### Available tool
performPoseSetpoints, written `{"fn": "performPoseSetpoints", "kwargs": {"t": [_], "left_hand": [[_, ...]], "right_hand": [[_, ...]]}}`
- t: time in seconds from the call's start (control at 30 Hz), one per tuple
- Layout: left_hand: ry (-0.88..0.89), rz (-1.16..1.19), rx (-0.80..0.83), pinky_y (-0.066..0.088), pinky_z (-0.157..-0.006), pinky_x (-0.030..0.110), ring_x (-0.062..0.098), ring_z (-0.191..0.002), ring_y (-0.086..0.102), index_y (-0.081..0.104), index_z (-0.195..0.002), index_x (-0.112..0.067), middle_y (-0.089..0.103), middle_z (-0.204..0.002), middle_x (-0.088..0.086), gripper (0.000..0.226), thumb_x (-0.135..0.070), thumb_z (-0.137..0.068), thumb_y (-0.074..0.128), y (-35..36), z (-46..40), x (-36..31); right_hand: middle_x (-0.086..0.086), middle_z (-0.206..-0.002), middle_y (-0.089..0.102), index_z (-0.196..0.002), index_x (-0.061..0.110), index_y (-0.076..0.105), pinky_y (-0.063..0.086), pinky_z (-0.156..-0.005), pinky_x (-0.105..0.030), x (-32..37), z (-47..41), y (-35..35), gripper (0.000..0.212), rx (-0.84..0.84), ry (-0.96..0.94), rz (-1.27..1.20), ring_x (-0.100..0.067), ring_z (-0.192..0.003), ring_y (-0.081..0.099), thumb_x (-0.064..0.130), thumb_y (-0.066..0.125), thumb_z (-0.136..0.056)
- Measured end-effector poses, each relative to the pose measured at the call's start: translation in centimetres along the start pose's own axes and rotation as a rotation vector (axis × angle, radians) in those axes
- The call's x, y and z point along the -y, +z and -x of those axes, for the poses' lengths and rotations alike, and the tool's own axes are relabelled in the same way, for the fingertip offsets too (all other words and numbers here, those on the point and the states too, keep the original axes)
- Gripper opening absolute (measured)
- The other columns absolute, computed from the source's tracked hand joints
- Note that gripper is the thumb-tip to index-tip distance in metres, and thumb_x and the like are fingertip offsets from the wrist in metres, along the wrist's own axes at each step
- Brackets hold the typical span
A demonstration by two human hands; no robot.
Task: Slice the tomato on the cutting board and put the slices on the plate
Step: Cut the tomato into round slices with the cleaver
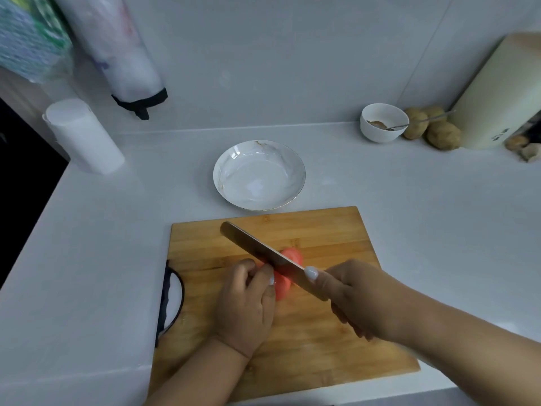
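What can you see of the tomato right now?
The tomato is red and smooth-skinned, lying on the wooden cutting board, mostly hidden. The left hand grips its near-left side with curled fingers. The knife, held by the right hand, crosses it diagonally, so red shows on both sides of the blade. No separate slices are visible.

A home kitchen: white counter (409,230), tiled wall (263,54), potatoes (433,127) far right, paper roll (85,136) far left.
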State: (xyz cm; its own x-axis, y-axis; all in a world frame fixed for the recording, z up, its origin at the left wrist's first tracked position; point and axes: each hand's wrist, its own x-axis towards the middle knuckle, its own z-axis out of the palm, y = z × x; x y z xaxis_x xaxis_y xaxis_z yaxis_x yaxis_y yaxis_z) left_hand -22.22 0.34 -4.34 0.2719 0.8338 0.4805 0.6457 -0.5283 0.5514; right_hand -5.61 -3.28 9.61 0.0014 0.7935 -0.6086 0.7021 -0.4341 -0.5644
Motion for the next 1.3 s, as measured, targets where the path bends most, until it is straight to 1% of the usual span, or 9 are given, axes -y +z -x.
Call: {"fn": "performPoseSetpoints", "kwargs": {"t": [0.1,0.17,0.33,0.43,0.53,0.8,0.97,1.1,1.3], "left_hand": [[-0.002,-0.022,0.006,0.042,-0.055,0.022,0.019,-0.07,0.055,0.065,-0.095,-0.012,0.056,-0.088,0.01,0.025,-0.024,-0.089,0.044,0.0,0.1,0.0],[-0.012,-0.018,0.006,0.046,-0.055,0.025,0.022,-0.07,0.056,0.063,-0.096,-0.012,0.056,-0.089,0.011,0.024,-0.024,-0.089,0.044,0.2,0.1,0.1],[0.001,0.005,0.007,0.049,-0.054,0.03,0.022,-0.07,0.055,0.061,-0.097,-0.014,0.055,-0.089,0.01,0.019,-0.022,-0.089,0.045,0.2,0.3,0.4],[0.001,0.007,0.015,0.049,-0.053,0.031,0.02,-0.069,0.054,0.061,-0.098,-0.014,0.055,-0.09,0.008,0.019,-0.021,-0.087,0.046,0.3,0.2,0.5],[0.02,0.002,0.005,0.046,-0.055,0.026,0.018,-0.071,0.053,0.059,-0.099,-0.016,0.05,-0.093,0.004,0.017,-0.021,-0.088,0.046,0.2,0.3,0.5],[0.026,0.008,0.004,0.042,-0.056,0.022,0.015,-0.071,0.048,0.054,-0.099,-0.02,0.046,-0.094,0.001,0.014,-0.02,-0.086,0.047,0.2,0.2,0.6],[0.026,-0.019,0.005,0.044,-0.054,0.023,0.016,-0.07,0.05,0.054,-0.101,-0.019,0.048,-0.095,0.005,0.016,-0.02,-0.087,0.047,0.3,0.3,0.7],[-0.003,0.009,0.0,0.047,-0.053,0.028,0.017,-0.07,0.053,0.054,-0.103,-0.02,0.051,-0.096,0.007,0.018,-0.028,-0.093,0.042,0.0,0.7,0.7],[-0.041,0.062,-0.009,0.047,-0.055,0.029,0.016,-0.067,0.05,0.054,-0.103,-0.02,0.047,-0.097,0.005,0.018,-0.03,-0.095,0.042,0.0,1.5,0.0]], "right_hand": [[-0.003,-0.054,0.054,-0.07,0.011,0.052,0.043,-0.047,-0.019,0.2,-0.6,0.1,0.061,0.019,-0.003,-0.029,-0.01,-0.038,0.047,0.066,0.031,-0.085],[-0.006,-0.057,0.055,-0.075,0.007,0.055,0.045,-0.047,-0.021,-0.3,-0.3,-0.1,0.07,0.033,0.016,-0.028,-0.011,-0.038,0.048,0.072,0.029,-0.074],[-0.009,-0.058,0.06,-0.086,-0.003,0.061,0.052,-0.056,-0.026,-2.2,0.6,-0.7,0.092,0.074,0.081,0.004,-0.019,-0.045,0.052,0.08,0.026,-0.062],[-0.007,-0.056,0.058,-0.084,-0.002,0.06,0.05,-0.052,-0.025,-1.4,-0.7,0.1,0.081,0.064,0.061,0.013,-0.017,-0.043,0.052,0.072,0.029,-0.079],[-0.005,-0.052,0.056,-0.069,0.009,0.054,0.047,-0.048,-0.022,-0.5,-2.0,1.0,0.063,0.04,0.032,0.026,-0.013,-0.04,0.051,0.064,0.031,-0.09],[-0.006,-0.06,0.059,-0.075,0.012,0.054,0.049,-0.052,-0.023,-3.3,-0.9,1.1,0.062,0.061,0.128,0.069,-0.013,-0.041,0.053,0.068,0.03,-0.085],[-0.008,-0.065,0.048,-0.071,0.014,0.045,0.044,-0.058,-0.028,-2.8,-2.7,2.9,0.057,0.016,0.057,0.117,-0.018,-0.053,0.044,0.065,0.028,-0.09],[-0.001,-0.057,0.041,-0.065,0.016,0.04,0.038,-0.055,-0.026,-2.8,-2.6,3.6,0.055,-0.025,0.033,0.142,-0.015,-0.052,0.039,0.062,0.028,-0.092],[0.0,-0.057,0.045,-0.066,0.017,0.044,0.038,-0.055,-0.027,-2.8,-2.3,3.7,0.054,-0.018,0.023,0.127,-0.014,-0.05,0.042,0.063,0.029,-0.092]]}}
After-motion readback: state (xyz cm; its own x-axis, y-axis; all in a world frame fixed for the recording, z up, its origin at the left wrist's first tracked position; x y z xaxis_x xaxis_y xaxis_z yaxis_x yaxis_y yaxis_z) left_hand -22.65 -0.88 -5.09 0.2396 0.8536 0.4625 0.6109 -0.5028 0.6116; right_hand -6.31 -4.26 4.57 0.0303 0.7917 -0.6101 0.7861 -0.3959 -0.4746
